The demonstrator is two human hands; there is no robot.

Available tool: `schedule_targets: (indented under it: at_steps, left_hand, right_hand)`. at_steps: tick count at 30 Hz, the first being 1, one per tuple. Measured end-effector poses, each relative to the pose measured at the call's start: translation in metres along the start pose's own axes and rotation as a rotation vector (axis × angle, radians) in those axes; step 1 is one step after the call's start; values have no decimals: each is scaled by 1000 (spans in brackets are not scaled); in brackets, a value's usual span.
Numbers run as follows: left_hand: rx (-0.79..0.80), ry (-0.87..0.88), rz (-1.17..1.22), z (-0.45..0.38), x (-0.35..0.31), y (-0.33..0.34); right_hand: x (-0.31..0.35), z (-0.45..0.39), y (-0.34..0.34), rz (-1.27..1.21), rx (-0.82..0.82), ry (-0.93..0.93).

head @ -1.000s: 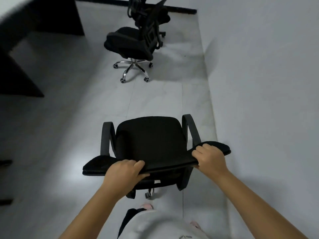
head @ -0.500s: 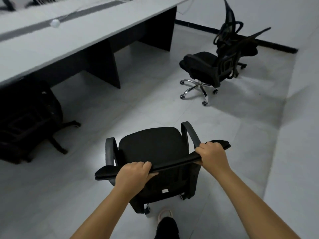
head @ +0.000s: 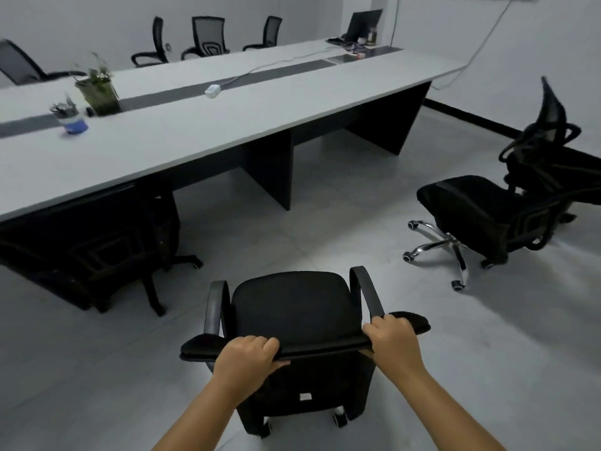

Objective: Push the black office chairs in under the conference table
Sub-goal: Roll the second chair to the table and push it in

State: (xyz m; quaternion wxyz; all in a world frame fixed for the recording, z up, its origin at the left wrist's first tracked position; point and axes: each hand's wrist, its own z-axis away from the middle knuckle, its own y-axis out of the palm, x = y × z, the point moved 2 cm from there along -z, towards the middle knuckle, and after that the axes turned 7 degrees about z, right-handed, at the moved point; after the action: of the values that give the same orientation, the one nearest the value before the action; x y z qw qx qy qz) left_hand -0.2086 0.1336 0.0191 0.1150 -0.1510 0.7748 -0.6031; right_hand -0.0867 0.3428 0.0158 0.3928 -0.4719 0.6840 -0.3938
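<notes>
A black office chair [head: 294,309] stands on the floor right in front of me, its seat facing the long grey conference table [head: 201,125]. My left hand [head: 247,358] grips the top edge of its backrest on the left side. My right hand [head: 392,338] grips the same edge on the right. Open floor lies between the chair and the table's near edge. Another black chair [head: 94,245] is tucked under the table at the left. A reclined black chair with a chrome base [head: 487,209] stands apart on the floor at the right.
Dark panel legs [head: 271,164] hold the table up, with a gap to their right. On the table are a plant pot [head: 97,92], a blue cup [head: 73,120], a white power block [head: 213,91] and a monitor [head: 362,26]. Three chairs [head: 208,35] line the far side.
The view has swung left and up, from the floor and wall to the whole table. The chair in my hands has turned with me and now faces the table.
</notes>
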Motion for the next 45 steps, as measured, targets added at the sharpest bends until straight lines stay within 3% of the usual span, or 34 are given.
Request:
schedule_targets:
  at_steps: [4,16,26,35,45]
  left_hand:
    - [-57,-71,-42,-52,48,5]
    - [11,-306,-152,-200,163,41]
    - [-62,-445,-137,-288,285,64]
    - [-92,-459,-111,-398,391,95]
    - [-62,-544,-103,-493,466,131]
  right_hand:
    - [-17,-80,33,-31,-49,-44]
    - [-78,-292,144,-192,-106,-292]
    - [-78,-446,209,-185,-170,-376]
    - [-104,-594,265,-140,-162,-364]
    - [-140,-729,339,-147,-138,-498]
